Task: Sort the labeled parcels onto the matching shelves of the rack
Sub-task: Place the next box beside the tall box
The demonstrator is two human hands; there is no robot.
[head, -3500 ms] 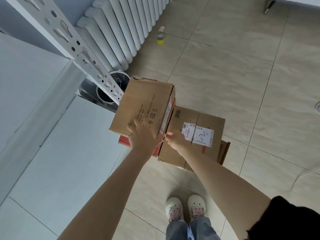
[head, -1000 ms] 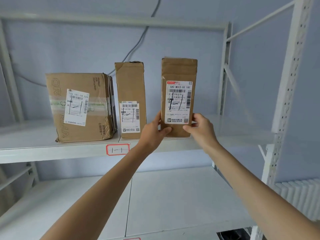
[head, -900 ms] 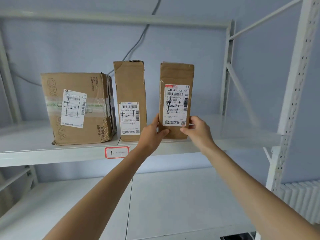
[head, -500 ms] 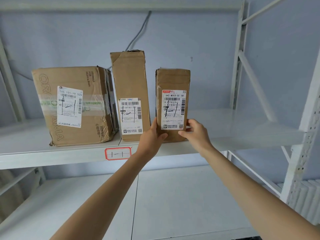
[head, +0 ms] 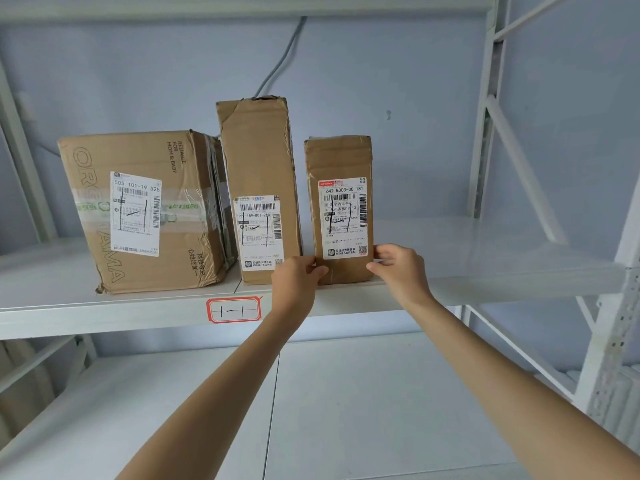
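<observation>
A small upright brown parcel with a white label marked 1-1 stands on the upper shelf of the white rack. My left hand grips its lower left edge and my right hand grips its lower right edge. To its left stand a taller narrow parcel and a wide box, both labelled 1-1. A red-framed tag reading 1-1 is stuck on the shelf's front lip.
The upper shelf runs bare to the right of the small parcel. A lower shelf lies below my arms. White rack posts rise at the right, with a diagonal brace behind. A grey cable hangs down the wall.
I lifted the small parcel from a floor stack to the rack. In the last second it went down onto the upper shelf beside the tall parcel, both hands still on it.
</observation>
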